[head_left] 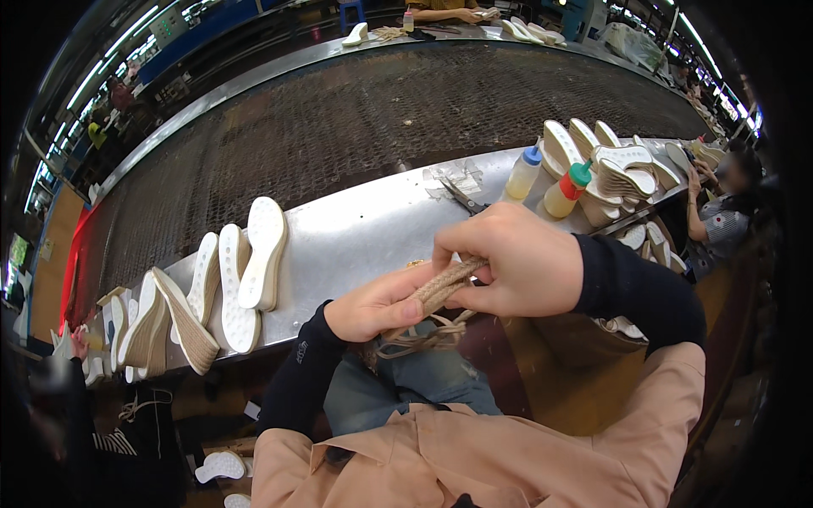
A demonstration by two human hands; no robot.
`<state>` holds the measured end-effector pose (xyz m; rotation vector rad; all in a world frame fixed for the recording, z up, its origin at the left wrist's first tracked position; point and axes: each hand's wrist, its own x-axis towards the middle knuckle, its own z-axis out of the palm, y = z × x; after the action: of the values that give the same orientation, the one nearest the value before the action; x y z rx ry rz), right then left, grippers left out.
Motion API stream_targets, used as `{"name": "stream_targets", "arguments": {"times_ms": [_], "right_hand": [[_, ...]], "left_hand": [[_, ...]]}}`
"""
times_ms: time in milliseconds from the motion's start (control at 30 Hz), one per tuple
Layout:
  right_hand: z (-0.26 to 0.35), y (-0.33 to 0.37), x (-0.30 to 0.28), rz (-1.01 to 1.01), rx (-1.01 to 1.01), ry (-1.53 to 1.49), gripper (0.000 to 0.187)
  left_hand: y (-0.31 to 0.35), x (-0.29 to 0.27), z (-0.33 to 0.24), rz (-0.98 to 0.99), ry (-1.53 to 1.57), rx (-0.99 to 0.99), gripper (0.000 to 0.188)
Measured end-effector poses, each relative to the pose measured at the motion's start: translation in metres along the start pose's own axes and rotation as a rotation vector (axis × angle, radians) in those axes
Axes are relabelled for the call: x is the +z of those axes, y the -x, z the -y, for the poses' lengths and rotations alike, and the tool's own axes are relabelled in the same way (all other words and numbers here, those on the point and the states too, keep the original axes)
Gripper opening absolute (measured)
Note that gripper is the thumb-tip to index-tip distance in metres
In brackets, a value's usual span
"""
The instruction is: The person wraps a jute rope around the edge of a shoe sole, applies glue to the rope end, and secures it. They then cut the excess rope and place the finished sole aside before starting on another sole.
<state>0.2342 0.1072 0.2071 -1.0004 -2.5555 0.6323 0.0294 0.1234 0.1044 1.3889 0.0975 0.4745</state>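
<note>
A tan braided jute strip [444, 286] is held between my two hands, above my lap at the near edge of the metal table. My left hand [377, 303] is closed round its lower left end, with the thumb on top. My right hand [517, 264] pinches the upper right end, its fingers curled and partly hidden. Loose loops of thin tan cord [430, 337] hang below the hands. Beyond my right hand, scissors [461, 196] lie on the table, beside a blue-capped squeeze bottle [522, 176] and a green-capped one [566, 193].
White-topped wedge soles [264, 254] stand in a group on the left of the metal table [364, 222]; more wedge soles [622, 173] are piled at the right. A dark mesh conveyor [373, 110] runs behind. Other people work across it and at both sides.
</note>
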Motion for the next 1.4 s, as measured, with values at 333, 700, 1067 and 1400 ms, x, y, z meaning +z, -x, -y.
{"name": "stream_targets", "arguments": {"times_ms": [333, 700, 1067, 1400], "right_hand": [[0.032, -0.038, -0.033, 0.265, 0.061, 0.155, 0.022], [0.033, -0.052, -0.037, 0.401, 0.239, 0.046, 0.032], [0.036, -0.049, -0.038, 0.272, 0.027, 0.218, 0.028], [0.018, -0.047, -0.028, 0.156, -0.047, 0.089, 0.025]], "left_hand": [[0.001, -0.006, 0.011, -0.118, -0.198, 0.055, 0.062], [0.003, -0.007, 0.025, -0.212, -0.221, 0.297, 0.084], [0.008, -0.007, 0.023, -0.253, -0.221, 0.267, 0.074], [0.016, -0.003, 0.026, -0.31, -0.173, 0.259, 0.077]]}}
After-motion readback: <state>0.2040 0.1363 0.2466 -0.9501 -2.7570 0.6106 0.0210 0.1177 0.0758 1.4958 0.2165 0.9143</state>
